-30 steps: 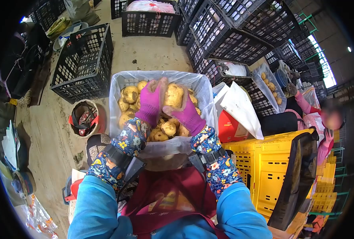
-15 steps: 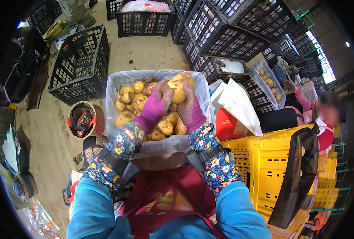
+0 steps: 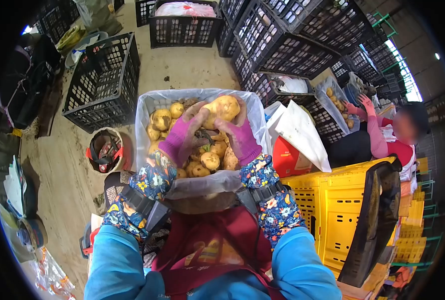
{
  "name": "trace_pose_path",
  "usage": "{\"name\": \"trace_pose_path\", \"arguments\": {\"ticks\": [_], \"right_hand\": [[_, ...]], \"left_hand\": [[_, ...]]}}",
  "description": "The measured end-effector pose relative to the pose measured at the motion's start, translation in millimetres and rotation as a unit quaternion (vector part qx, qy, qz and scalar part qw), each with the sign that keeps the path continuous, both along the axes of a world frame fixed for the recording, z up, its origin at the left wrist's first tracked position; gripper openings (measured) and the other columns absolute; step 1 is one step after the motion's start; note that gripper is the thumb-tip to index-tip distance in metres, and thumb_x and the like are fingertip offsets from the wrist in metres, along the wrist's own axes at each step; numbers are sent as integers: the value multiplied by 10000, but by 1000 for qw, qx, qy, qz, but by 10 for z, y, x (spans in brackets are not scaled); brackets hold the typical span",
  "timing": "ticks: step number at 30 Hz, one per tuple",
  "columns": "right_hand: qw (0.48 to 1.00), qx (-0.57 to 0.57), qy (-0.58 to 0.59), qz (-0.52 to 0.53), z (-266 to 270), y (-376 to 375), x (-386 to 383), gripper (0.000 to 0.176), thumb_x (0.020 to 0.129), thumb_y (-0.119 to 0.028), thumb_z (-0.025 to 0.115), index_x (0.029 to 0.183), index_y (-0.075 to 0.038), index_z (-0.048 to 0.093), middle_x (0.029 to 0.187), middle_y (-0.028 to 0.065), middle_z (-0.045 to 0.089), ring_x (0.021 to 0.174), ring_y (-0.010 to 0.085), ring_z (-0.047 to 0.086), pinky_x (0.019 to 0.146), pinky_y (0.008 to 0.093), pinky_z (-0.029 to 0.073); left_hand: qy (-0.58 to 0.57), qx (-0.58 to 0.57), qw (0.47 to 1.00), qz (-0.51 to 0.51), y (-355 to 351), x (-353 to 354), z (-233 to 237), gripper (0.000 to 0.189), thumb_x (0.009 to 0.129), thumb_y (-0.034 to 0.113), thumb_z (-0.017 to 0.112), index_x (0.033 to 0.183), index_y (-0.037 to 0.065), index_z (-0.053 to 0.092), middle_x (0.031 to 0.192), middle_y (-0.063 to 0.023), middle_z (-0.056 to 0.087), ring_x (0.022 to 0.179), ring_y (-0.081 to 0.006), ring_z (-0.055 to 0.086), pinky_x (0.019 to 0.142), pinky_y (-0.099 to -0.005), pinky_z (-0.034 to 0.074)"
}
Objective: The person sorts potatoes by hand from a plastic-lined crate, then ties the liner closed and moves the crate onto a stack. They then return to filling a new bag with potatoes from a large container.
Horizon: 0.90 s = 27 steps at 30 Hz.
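Both my hands wear magenta gloves and flowered sleeve covers. My left hand [image 3: 181, 137] and my right hand [image 3: 240, 137] together grip one large dirty potato [image 3: 221, 108], lifted above a crate lined with clear plastic [image 3: 147, 107]. Several yellow potatoes [image 3: 211, 160] lie in that crate below my hands. A dark scrap hangs between my palms under the lifted potato.
Black slotted crates [image 3: 102, 80] stand left and behind, one holding a white bag [image 3: 185, 8]. A yellow crate [image 3: 332, 205] is at my right, with a white bag [image 3: 297, 132] beside it. A person in pink [image 3: 382, 135] reaches into another potato bag [image 3: 338, 102]. A small basket [image 3: 105, 150] sits left.
I lifted the large potato out of the pile with both hands and turned it; it now lies more crosswise. The person at right stretched an arm toward the other bag.
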State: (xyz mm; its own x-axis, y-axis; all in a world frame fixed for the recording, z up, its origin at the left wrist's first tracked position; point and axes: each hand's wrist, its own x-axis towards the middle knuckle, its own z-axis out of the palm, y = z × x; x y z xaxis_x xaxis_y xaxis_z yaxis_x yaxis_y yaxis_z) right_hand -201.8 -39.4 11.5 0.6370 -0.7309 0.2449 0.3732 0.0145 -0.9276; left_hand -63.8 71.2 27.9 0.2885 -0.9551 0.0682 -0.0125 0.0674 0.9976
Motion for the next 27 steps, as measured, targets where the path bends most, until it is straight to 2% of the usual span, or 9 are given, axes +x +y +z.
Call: {"name": "trace_pose_path", "arguments": {"ticks": [2,5,7,12,15,18,21,23,27], "right_hand": [[1000,-6,15,-15,57,35,7,652,825,-150,755,1351,-30,389,1221,96,525,1109,177,552,960,308,473],[999,3,35,-13,79,53,-58,592,849,-164,733,1334,-23,424,1273,91,515,1129,160,544,946,293,481],[993,101,42,42,253,-17,-148,563,868,-180,718,1332,-18,442,1318,96,499,1153,162,535,955,294,475],[984,-115,131,-44,43,11,-70,588,888,-199,680,1397,-22,444,1261,109,574,1086,228,620,934,335,517],[979,143,133,53,338,71,-257,587,892,-255,666,1394,-44,448,1299,117,544,1082,238,626,847,353,579],[939,322,-95,74,292,-149,-731,570,938,-417,523,1387,-74,457,1327,161,564,1177,368,581,730,348,610],[928,265,-254,-68,944,-109,-1714,649,884,-403,599,1430,-113,403,1426,141,448,1250,358,510,662,320,568],[897,170,-408,11,1278,-196,-2444,576,915,-284,568,1435,-106,395,1397,137,489,1216,311,557,654,344,575],[685,231,-681,116,1786,-167,-3035,460,944,-215,506,1369,-41,472,1188,132,654,923,275,711,589,366,565]], "left_hand": [[222,86,971,35,67,-137,258,530,989,262,508,1452,56,355,1342,-100,514,1222,-191,520,986,-327,466],[233,-12,972,-38,64,-89,134,596,952,225,566,1459,28,322,1357,-99,498,1254,-186,486,999,-332,456],[216,-33,976,-24,62,-101,119,591,936,185,581,1444,10,336,1352,-103,499,1239,-192,500,1005,-326,453],[39,-124,991,17,-34,-1,-113,519,939,156,578,1405,15,398,1338,-130,526,1161,-197,555,969,-298,482],[-5,-115,993,11,74,126,-150,435,1000,237,495,1377,23,447,1367,-155,519,1134,-197,570,938,-288,504],[95,22,992,82,-6,231,-260,519,1034,417,373,1363,31,480,1400,-150,498,1177,-193,535,952,-305,482],[166,100,964,181,-30,158,-255,630,1022,547,345,1365,40,490,1405,-125,498,1250,-191,473,999,-339,425],[229,110,949,188,0,112,-234,695,966,623,413,1349,52,512,1359,-95,525,1248,-185,446,998,-360,369],[200,83,959,181,-21,278,-528,638,933,607,491,1308,94,553,1258,-63,579,1097,-179,518,886,-331,410]]}}
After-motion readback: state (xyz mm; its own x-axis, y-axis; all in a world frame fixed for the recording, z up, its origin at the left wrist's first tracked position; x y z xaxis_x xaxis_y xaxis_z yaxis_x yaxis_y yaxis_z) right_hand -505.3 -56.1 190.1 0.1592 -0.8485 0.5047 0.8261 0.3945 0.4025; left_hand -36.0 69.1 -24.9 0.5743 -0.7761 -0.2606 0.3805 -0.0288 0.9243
